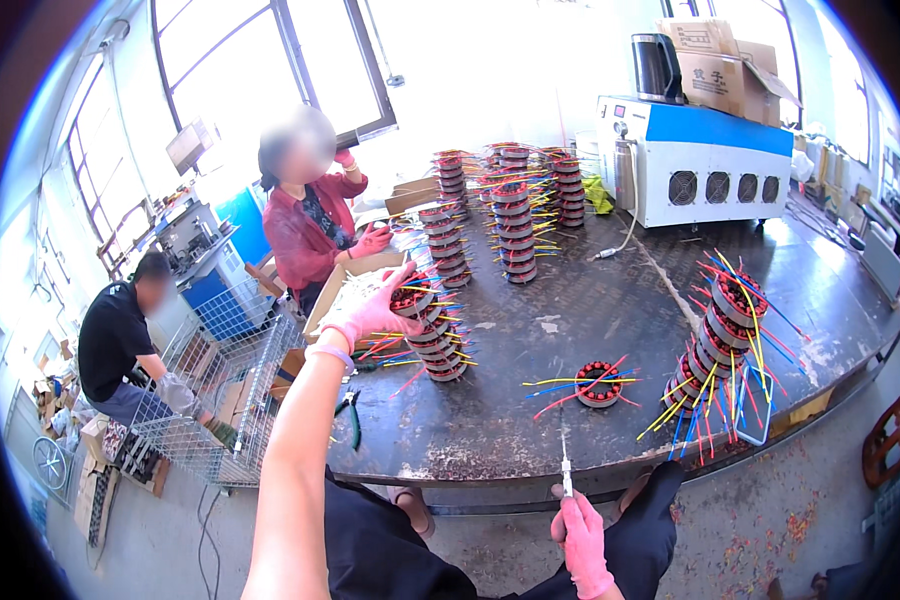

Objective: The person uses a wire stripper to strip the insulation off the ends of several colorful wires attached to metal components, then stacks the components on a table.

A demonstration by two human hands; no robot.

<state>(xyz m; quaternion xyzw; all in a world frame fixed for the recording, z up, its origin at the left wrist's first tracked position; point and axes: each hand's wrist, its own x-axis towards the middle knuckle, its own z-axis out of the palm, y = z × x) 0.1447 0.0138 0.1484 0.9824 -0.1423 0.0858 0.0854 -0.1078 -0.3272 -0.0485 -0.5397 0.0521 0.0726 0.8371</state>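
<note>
My left hand [370, 312], in a pink glove, reaches out to the top ring of a stack of round wound coils [432, 335] with coloured wires, and grips that top coil [411, 297]. My right hand [582, 540], also gloved in pink, is low near my lap and holds a thin pointed tool [566, 462] upright. A single coil [598, 383] with yellow, red and blue wires lies flat on the dark metal table [570, 310] in front of me.
Leaning coil stacks stand at the right [725, 335], with more upright stacks at the back [510, 215]. A white and blue machine [700, 160] carries cardboard boxes. Green pliers [353, 418] lie at the table edge. Two other people work at the left beside wire baskets [225, 400].
</note>
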